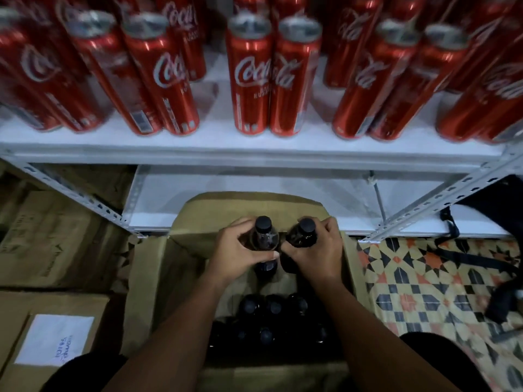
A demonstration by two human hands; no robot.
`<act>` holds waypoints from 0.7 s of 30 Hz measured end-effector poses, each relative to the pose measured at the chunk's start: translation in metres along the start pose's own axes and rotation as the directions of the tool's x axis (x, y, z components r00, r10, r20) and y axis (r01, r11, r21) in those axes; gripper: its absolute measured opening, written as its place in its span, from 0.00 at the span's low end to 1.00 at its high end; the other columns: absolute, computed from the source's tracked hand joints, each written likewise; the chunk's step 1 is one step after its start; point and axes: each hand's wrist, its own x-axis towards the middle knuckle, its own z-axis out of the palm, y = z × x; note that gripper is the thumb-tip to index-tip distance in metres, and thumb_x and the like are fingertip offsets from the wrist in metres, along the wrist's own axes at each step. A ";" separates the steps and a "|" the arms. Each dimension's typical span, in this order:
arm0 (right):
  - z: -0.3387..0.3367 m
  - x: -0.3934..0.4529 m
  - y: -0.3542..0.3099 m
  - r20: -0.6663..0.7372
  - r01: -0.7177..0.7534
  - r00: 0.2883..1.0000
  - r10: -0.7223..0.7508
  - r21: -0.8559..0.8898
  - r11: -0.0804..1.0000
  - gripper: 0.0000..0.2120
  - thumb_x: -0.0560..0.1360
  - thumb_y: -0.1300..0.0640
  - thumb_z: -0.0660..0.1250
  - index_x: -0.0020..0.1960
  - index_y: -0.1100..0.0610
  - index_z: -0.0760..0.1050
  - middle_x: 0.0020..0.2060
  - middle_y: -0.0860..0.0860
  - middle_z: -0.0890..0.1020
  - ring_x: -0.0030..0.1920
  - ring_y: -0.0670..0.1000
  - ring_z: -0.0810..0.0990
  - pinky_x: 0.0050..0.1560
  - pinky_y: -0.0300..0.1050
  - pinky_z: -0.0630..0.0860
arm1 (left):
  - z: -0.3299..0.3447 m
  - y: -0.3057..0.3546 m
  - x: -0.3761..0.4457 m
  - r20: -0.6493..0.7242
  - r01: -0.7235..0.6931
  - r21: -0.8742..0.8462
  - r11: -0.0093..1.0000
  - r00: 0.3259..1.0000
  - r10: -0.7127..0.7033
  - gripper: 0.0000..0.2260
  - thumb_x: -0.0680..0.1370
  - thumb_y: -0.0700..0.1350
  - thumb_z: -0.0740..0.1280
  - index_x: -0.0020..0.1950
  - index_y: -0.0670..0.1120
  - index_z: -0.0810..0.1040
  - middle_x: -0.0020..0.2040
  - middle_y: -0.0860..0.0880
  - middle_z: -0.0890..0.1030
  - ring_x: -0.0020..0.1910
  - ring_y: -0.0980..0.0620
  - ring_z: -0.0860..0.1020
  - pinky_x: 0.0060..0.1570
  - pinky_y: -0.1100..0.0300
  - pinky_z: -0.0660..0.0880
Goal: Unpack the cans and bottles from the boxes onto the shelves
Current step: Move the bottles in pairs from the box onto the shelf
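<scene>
Over the open box point(147, 278) on the floor, the left hand point(240, 256) and right hand point(317, 250) each hold a dark bottle — left bottle point(264, 236), right bottle point(302, 234) — by the shoulder, grip wrapped tight, likely bound for the bare lower shelf point(254, 193) beneath the cans point(252, 77).

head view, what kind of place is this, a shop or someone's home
Probably a shop stockroom or a small store's back area. A white metal shelf is lined with rows of red cans, cardboard boxes are stacked on the floor, and both hands lift dark bottles from an open box.
</scene>
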 end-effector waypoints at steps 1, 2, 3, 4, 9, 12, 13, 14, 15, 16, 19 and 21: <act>-0.016 0.003 -0.017 0.000 -0.001 1.000 0.001 -0.009 1.000 0.20 0.58 0.51 0.81 0.47 0.53 0.80 0.44 0.49 0.68 0.41 0.48 0.72 0.44 0.44 0.75 | -0.007 0.022 0.000 -0.009 0.002 -0.003 1.000 1.000 -0.002 0.29 0.59 0.45 0.87 0.58 0.48 0.85 0.54 0.54 0.84 0.57 0.52 0.82 0.59 0.53 0.79; -0.034 0.005 -0.035 0.002 -0.001 1.000 0.001 -0.022 1.000 0.20 0.58 0.50 0.81 0.46 0.52 0.79 0.44 0.48 0.68 0.40 0.48 0.73 0.43 0.45 0.76 | -0.013 0.047 -0.002 -0.015 0.008 -0.009 1.000 1.000 -0.008 0.29 0.59 0.44 0.87 0.58 0.48 0.85 0.54 0.54 0.83 0.57 0.54 0.82 0.58 0.55 0.79; -0.053 0.009 -0.054 -0.001 0.007 1.000 -0.007 -0.038 0.999 0.19 0.58 0.49 0.81 0.45 0.52 0.78 0.44 0.48 0.68 0.39 0.48 0.72 0.41 0.46 0.76 | -0.019 0.074 -0.002 -0.017 0.014 -0.031 0.999 1.000 -0.014 0.29 0.59 0.42 0.87 0.58 0.48 0.85 0.55 0.54 0.83 0.56 0.56 0.82 0.57 0.59 0.78; -0.073 0.012 -0.075 0.001 0.010 1.000 -0.010 -0.047 0.999 0.19 0.58 0.49 0.81 0.44 0.51 0.77 0.44 0.48 0.67 0.39 0.47 0.72 0.40 0.47 0.76 | -0.026 0.103 -0.004 -0.006 0.013 -0.038 0.999 1.000 -0.013 0.28 0.60 0.41 0.87 0.59 0.48 0.85 0.55 0.54 0.83 0.56 0.58 0.82 0.56 0.62 0.78; -0.168 0.037 -0.176 -0.053 0.094 0.994 -0.097 -0.048 0.994 0.20 0.59 0.48 0.81 0.47 0.53 0.79 0.47 0.48 0.71 0.43 0.47 0.74 0.42 0.44 0.74 | -0.064 0.247 -0.003 0.006 -0.057 -0.051 0.997 0.998 0.057 0.28 0.61 0.43 0.87 0.60 0.48 0.84 0.57 0.52 0.84 0.59 0.53 0.82 0.60 0.56 0.79; -0.226 0.055 -0.239 -0.090 0.160 0.982 -0.164 -0.046 0.986 0.21 0.60 0.43 0.78 0.48 0.53 0.80 0.51 0.49 0.75 0.48 0.51 0.78 0.46 0.45 0.77 | -0.086 0.335 -0.002 -0.006 -0.124 -0.003 0.992 0.992 0.124 0.28 0.62 0.46 0.86 0.60 0.50 0.84 0.58 0.55 0.83 0.60 0.55 0.81 0.60 0.48 0.80; -0.244 0.062 -0.258 -0.116 0.206 0.971 -0.210 -0.046 0.977 0.21 0.61 0.41 0.77 0.48 0.53 0.79 0.50 0.49 0.75 0.48 0.50 0.77 0.46 0.47 0.79 | -0.093 0.364 -0.002 -0.006 -0.144 -0.001 0.990 0.990 0.144 0.27 0.63 0.47 0.86 0.60 0.52 0.84 0.59 0.55 0.83 0.61 0.55 0.80 0.61 0.46 0.79; -0.262 0.069 -0.278 -0.152 0.247 0.956 -0.252 -0.049 0.968 0.21 0.62 0.41 0.77 0.47 0.53 0.79 0.49 0.50 0.75 0.47 0.49 0.76 0.44 0.48 0.79 | -0.100 0.392 -0.001 -0.006 -0.172 0.004 0.985 0.985 0.172 0.26 0.63 0.48 0.86 0.60 0.53 0.84 0.59 0.55 0.82 0.61 0.54 0.80 0.61 0.43 0.79; -0.279 0.075 -0.298 -0.195 0.276 0.940 -0.281 -0.055 0.960 0.21 0.63 0.42 0.78 0.46 0.54 0.79 0.46 0.50 0.75 0.45 0.48 0.75 0.42 0.47 0.78 | -0.106 0.416 0.001 -0.010 -0.200 0.001 0.980 0.980 0.200 0.26 0.64 0.48 0.86 0.60 0.53 0.84 0.58 0.54 0.82 0.61 0.52 0.81 0.61 0.41 0.79; -0.296 0.081 -0.319 -0.225 0.292 0.928 -0.297 -0.058 0.955 0.20 0.62 0.43 0.79 0.45 0.55 0.78 0.45 0.50 0.74 0.44 0.47 0.74 0.40 0.45 0.77 | -0.113 0.440 0.003 -0.011 -0.223 0.001 0.975 0.975 0.223 0.25 0.64 0.48 0.86 0.59 0.52 0.84 0.58 0.53 0.82 0.60 0.50 0.81 0.61 0.40 0.79; -0.342 0.094 -0.374 -0.258 0.324 0.909 -0.328 -0.059 0.944 0.19 0.61 0.43 0.78 0.43 0.54 0.79 0.42 0.48 0.72 0.40 0.44 0.71 0.40 0.38 0.74 | -0.132 0.506 0.003 -0.040 -0.283 0.010 0.959 0.958 0.283 0.24 0.63 0.47 0.86 0.58 0.52 0.85 0.56 0.53 0.83 0.55 0.50 0.83 0.56 0.43 0.81; -0.367 0.101 -0.405 -0.256 0.301 0.919 -0.299 -0.033 0.953 0.18 0.61 0.42 0.78 0.41 0.51 0.77 0.41 0.47 0.71 0.38 0.44 0.71 0.37 0.29 0.69 | -0.143 0.544 0.003 -0.057 -0.326 0.043 0.944 0.943 0.328 0.23 0.63 0.47 0.86 0.56 0.52 0.85 0.53 0.54 0.83 0.49 0.53 0.83 0.47 0.48 0.82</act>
